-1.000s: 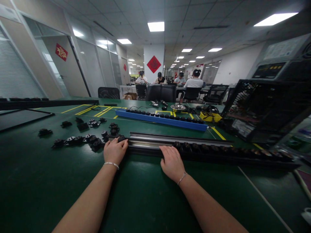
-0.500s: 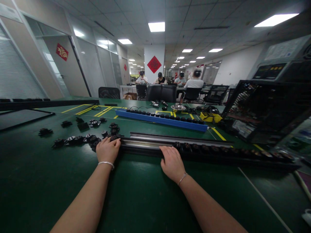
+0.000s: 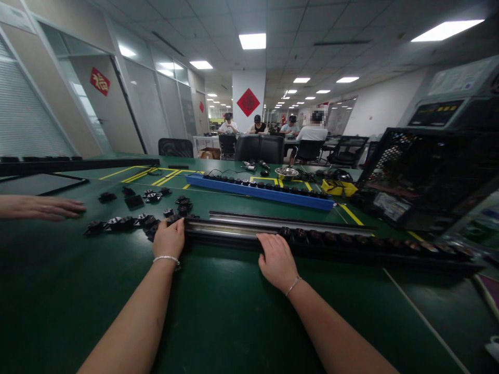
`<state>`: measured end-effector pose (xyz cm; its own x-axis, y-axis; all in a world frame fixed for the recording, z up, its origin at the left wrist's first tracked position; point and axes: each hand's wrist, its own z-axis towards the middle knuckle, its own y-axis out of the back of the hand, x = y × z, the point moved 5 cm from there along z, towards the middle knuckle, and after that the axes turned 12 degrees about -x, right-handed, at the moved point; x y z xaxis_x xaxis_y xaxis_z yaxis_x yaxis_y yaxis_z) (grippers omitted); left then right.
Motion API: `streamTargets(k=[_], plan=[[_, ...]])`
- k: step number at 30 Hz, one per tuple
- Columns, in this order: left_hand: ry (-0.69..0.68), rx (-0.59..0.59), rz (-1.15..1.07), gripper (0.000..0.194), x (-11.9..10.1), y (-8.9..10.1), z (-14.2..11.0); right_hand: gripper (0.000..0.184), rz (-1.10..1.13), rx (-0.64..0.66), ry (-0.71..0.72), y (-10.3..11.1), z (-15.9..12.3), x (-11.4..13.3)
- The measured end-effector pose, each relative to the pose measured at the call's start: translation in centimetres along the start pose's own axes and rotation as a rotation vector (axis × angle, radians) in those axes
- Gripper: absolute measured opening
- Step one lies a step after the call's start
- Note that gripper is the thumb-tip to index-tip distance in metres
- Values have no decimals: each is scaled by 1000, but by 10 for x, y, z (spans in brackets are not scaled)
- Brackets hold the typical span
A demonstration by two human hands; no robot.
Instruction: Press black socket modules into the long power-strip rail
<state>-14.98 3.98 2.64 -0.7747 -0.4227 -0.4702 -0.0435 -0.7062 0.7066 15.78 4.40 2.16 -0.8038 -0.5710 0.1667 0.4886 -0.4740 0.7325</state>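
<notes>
Across the green table in front of me lies a long, straight black rail with a silvery metal inner face, running from my left hand far off to the right. That hand is bent over the rail's left end, fingers partly curled; whether it also pinches something there I cannot tell. My right hand has its fingers close together and slightly bent over the near edge, just beside a row of small, dark, blocky parts seated along the rail; I cannot tell how firmly it grips. I judge the rail stiff and fairly heavy for its length, its bare metal smooth enough to slip under fingertips, so the outer edges, held well apart, look the best grip. The loose black angular pieces at the left seem light and hard, best taken by their sides. Another person's hand, palm down and fingers extended, hovers or rests near them
</notes>
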Motion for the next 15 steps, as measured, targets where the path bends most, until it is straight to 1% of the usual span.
streamTargets(k=[3,7,11,15], plan=[[15,-2,-56,49,4,-5,2,48,-4,1,-3,0,1,0],[94,19,-143,48,12,-11,5,48,21,-2,-8,1,1,0],[131,15,-179,48,16,-10,8,48,32,-1,-14,0,0,0],[136,-9,-171,48,18,-10,10,47,25,-8,-15,1,0,0]])
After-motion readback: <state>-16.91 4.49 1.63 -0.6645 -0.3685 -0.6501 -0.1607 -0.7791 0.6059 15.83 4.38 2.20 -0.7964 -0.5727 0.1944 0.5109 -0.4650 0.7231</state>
